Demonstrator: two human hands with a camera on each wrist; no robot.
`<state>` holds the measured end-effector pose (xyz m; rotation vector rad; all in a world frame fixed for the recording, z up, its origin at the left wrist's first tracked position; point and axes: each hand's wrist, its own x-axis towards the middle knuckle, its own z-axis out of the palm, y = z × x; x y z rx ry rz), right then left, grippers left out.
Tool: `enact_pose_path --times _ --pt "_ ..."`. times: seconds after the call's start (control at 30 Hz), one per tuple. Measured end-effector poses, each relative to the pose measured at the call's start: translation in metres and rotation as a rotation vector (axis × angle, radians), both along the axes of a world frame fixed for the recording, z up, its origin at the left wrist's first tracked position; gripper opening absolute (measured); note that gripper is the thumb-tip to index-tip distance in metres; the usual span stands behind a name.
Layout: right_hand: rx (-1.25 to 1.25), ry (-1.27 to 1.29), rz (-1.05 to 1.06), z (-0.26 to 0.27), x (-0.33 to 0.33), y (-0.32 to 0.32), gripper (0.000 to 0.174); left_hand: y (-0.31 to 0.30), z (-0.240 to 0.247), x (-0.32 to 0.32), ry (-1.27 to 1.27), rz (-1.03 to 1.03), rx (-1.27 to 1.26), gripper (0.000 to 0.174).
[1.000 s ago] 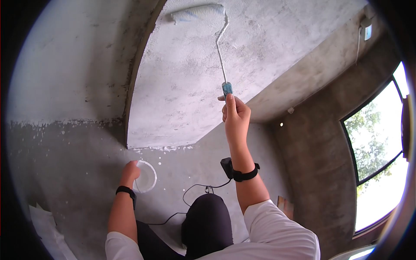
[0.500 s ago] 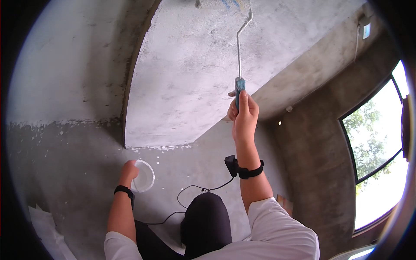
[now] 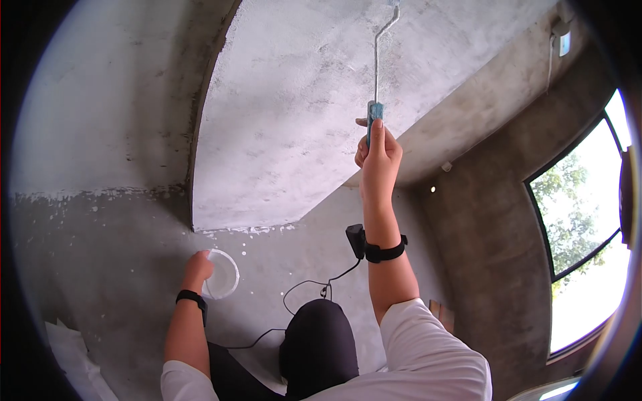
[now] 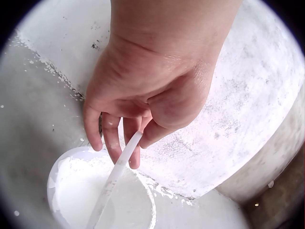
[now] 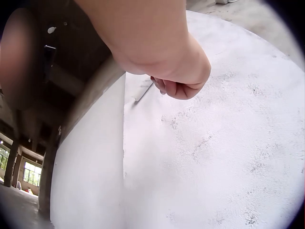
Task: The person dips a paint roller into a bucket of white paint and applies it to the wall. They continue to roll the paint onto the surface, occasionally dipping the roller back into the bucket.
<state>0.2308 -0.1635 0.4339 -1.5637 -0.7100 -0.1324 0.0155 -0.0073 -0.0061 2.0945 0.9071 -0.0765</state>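
My right hand (image 3: 381, 164) grips the blue handle (image 3: 375, 113) of a paint roller, thumb along it. Its bent metal rod (image 3: 376, 67) runs up to the top edge of the head view, where the roller sleeve is out of frame. A whitish, patchy slanted surface (image 3: 287, 120) lies behind the rod. In the right wrist view the fingers of my right hand (image 5: 167, 67) are curled. Low on the left, my left hand (image 3: 198, 267) holds a white bucket (image 3: 235, 275); in the left wrist view my left hand (image 4: 147, 90) pinches its pale handle (image 4: 114, 176).
A grey wall (image 3: 120, 247) with white spatters stands below the slanted surface. A dark-framed window (image 3: 575, 214) is at the right. A black cable (image 3: 287, 301) hangs near my dark-clothed knee (image 3: 319, 347). White sheeting (image 3: 73, 354) lies at lower left.
My right hand has moved up and to the right with the roller, and the sleeve has left the top of the head view. My left hand and the bucket have barely moved.
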Motion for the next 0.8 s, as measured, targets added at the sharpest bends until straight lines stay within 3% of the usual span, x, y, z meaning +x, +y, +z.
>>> enact_pose_path --times 0.1,0.43,0.8 --pt "-0.083 0.005 -0.033 -0.02 0.002 -0.016 0.043 0.003 -0.021 0.003 -0.029 -0.013 -0.025 0.043" --pt "-0.097 0.123 -0.056 -0.07 -0.001 -0.053 0.042 0.003 -0.012 0.003 -0.039 -0.004 -0.057 0.044" --pt "-0.046 -0.123 0.068 0.019 -0.01 -0.002 0.045 0.005 -0.018 0.006 -0.051 0.004 -0.059 0.043"
